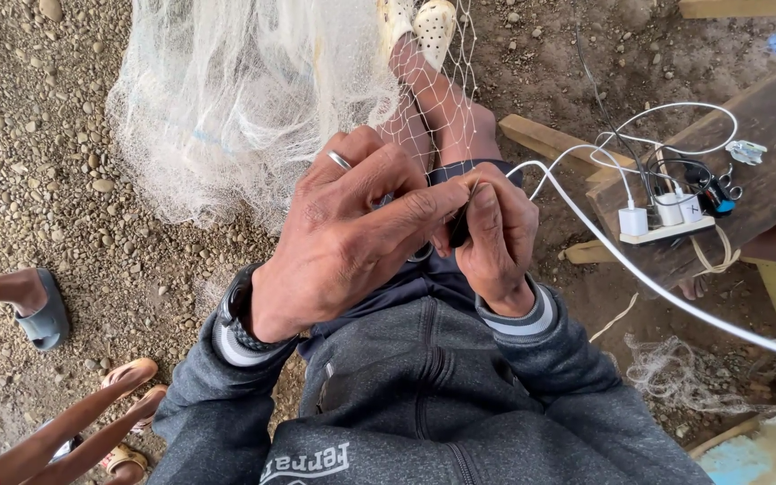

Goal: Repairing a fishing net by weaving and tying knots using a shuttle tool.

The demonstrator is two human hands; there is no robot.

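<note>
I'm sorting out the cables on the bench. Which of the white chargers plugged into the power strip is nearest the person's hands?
The leftmost white charger, at the power strip's end towards the right hand. It stands apart from the other two chargers, which sit close together farther along.

1. Pebbled dirt ground [56,171] fills the left and upper part of the frame, lit by even daylight.
2. A weathered wooden bench [756,153] stands at right, bearing a white power strip [666,232] with plugged-in chargers.
3. Bystanders' sandalled feet [42,314] appear at lower left.
</note>
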